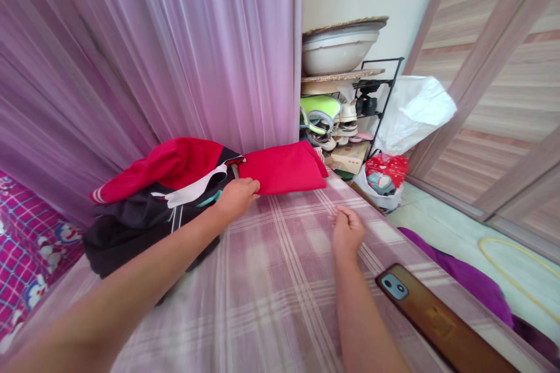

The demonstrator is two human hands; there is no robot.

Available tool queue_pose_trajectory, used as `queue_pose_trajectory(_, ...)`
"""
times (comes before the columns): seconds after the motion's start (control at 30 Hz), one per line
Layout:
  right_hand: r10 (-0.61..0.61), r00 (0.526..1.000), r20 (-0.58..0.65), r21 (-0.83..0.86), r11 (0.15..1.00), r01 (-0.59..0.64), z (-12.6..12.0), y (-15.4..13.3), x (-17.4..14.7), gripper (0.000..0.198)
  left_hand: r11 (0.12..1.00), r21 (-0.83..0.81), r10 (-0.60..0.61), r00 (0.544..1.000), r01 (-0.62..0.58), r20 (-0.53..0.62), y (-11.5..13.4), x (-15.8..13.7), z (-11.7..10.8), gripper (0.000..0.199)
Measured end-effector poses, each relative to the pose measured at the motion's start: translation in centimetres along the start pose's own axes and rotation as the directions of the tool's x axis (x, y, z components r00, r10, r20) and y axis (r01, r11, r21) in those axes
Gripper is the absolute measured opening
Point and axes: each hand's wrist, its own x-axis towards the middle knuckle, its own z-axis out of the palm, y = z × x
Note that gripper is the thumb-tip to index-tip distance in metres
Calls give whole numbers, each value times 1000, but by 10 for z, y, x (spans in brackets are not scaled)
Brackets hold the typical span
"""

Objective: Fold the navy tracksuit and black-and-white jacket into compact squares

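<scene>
A folded red garment [280, 170] lies flat against the curtain. The fingers of my left hand [238, 197] are closed on its near left edge. My right hand [347, 230] hovers over the checked bedspread [280, 280], apart from the red garment, its fingers curled in with nothing visible in them. Left of the folded piece is a loose heap of clothes: a red and black top [175, 163] with a white collar, and dark garments [135, 239] beneath. My left forearm hides part of that heap.
A phone [441, 315] lies face down at the right. Beyond the bed edge are a shoe rack [389, 93] with shoes and a large basin [341, 52], a white bag [415, 111], a red bag [387, 172] and purple cloth [464, 280]. A purple curtain [219, 41] hangs behind.
</scene>
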Motion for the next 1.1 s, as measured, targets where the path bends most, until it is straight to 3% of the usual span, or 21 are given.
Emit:
queue_pose_trajectory(0.13, 70, 990, -124, 105, 993, -57, -7, -5, 11, 26, 992, -50, 126, 966, -117, 226, 0, -100, 0, 6)
queue_pose_trajectory(0.23, 111, 987, -112, 133, 987, -96, -7, -6, 11, 25, 979, -167, 181, 886, -120, 427, -4, -160, 0, 9)
queue_pose_trajectory(0.3, 125, 988, -94, 142, 984, -111, -6, -5, 9, 24, 966, -239, 208, 842, -98, 498, -5, -181, -3, 10)
queue_pose_trajectory(0.4, 122, 991, -61, 133, 985, -113, -4, -4, 7, 24, 937, -349, 206, 842, -23, 499, -2, -187, -6, 5)
queue_pose_trajectory(0.5, 120, 992, -40, 103, 988, -116, -4, -3, 6, 24, 921, -388, 129, 919, 27, 372, 9, -173, 4, 27)
queue_pose_trajectory(0.57, 114, 993, -28, 85, 990, -111, -3, -2, 5, 24, 938, -343, 70, 942, 50, 328, 19, -161, 16, 23)
queue_pose_trajectory(0.63, 106, 994, -19, 76, 992, -104, -3, -2, 5, 24, 951, -301, 50, 931, 66, 362, 26, -150, 28, 8)
queue_pose_trajectory(0.73, 97, 995, -6, 75, 993, -96, -3, -2, 5, 24, 947, -319, 89, 919, 41, 384, 27, -141, 33, 11)
queue_pose_trajectory(0.8, 98, 995, -5, 81, 992, -98, -3, -1, 5, 24, 928, -371, 103, 932, 36, 347, 25, -144, 20, 12)
queue_pose_trajectory(0.9, 104, 995, -1, 79, 991, -104, -3, 2, 7, 24, 852, -523, 150, 940, 34, 306, 31, -164, -20, 16)
queue_pose_trajectory(0.97, 99, 995, 5, 47, 994, -99, -4, 5, 9, 23, 753, -654, 336, 897, -72, 287, 41, -180, -45, 15)
queue_pose_trajectory(1.0, 93, 996, 12, 25, 995, -93, -4, 6, 10, 23, 708, -697, 432, 850, -112, 301, 47, -185, -54, 14)
queue_pose_trajectory(1.03, 86, 996, 21, 3, 996, -86, -5, 7, 11, 22, 684, -717, 481, 823, -138, 300, 51, -188, -59, 15)
queue_pose_trajectory(1.1, 79, 996, 37, -26, 997, -78, -6, 9, 12, 23, 723, -674, 472, 823, -155, 317, 50, -180, -62, 15)
